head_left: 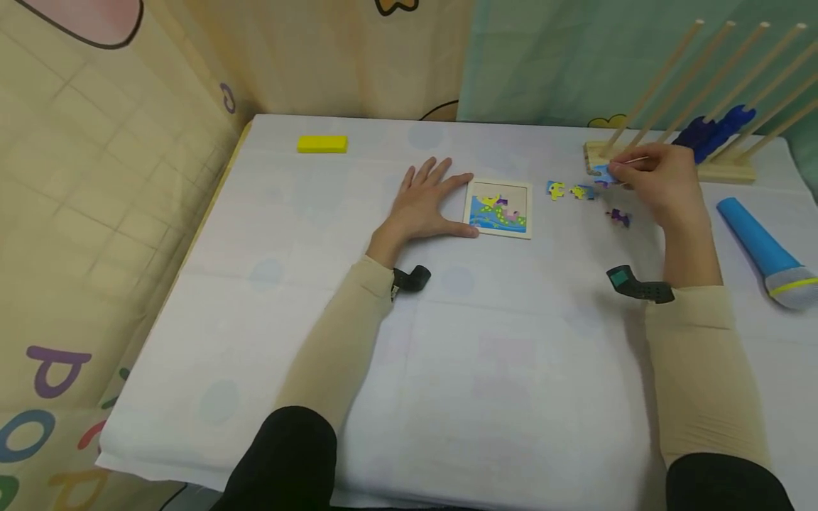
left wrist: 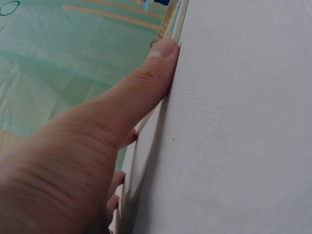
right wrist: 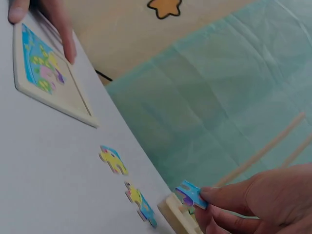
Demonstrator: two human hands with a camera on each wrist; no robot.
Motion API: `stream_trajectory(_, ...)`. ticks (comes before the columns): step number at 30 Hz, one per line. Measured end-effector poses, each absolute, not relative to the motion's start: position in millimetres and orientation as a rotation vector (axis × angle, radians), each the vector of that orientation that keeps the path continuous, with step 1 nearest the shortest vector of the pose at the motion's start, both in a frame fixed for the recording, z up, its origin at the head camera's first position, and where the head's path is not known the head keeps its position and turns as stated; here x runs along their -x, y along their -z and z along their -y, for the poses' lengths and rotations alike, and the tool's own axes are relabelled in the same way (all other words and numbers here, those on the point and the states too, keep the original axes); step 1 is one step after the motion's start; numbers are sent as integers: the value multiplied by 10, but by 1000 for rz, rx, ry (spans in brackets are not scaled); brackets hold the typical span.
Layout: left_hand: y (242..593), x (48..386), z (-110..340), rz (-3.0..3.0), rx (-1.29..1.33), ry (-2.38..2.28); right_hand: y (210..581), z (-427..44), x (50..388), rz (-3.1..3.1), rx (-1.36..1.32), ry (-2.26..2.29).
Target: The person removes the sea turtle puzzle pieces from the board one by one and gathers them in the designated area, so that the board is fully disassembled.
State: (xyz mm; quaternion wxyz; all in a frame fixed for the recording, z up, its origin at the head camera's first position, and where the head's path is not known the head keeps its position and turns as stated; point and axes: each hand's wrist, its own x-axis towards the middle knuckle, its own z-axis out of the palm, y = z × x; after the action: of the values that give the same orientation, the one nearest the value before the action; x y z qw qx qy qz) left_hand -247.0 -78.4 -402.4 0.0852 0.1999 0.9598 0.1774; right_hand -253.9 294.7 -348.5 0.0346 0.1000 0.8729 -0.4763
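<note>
A white-covered table (head_left: 498,426) stands beside yellowish hangings (head_left: 332,64) printed with colored letters (head_left: 56,357) and an orange star (right wrist: 165,8), a creased green drape (head_left: 530,71) at far right.

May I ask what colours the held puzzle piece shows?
The piece is blue and purple, clearest from the right wrist.

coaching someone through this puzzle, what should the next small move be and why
Probably carry the blue-and-purple piece over to the puzzle frame. The right hand has it pinched between thumb and fingers, the upper part of the puzzle frame is unfilled, and the left hand is at its left edge, likely able to steady it.
</note>
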Motion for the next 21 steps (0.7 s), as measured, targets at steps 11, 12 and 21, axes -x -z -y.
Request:
stream_trajectory(11,4030,2471,801,-2867,-601,-513,3738,-3250,2539,-2678,-424,1378)
stream_trajectory(12,4028,2471,803,-2869,-601,-513,3743,-3251,2541,-2693,-418,1373)
stream_trajectory(21,4025,2470,797,-2867,-604,-533,3707,-3218,2518,-2829,-552,1377)
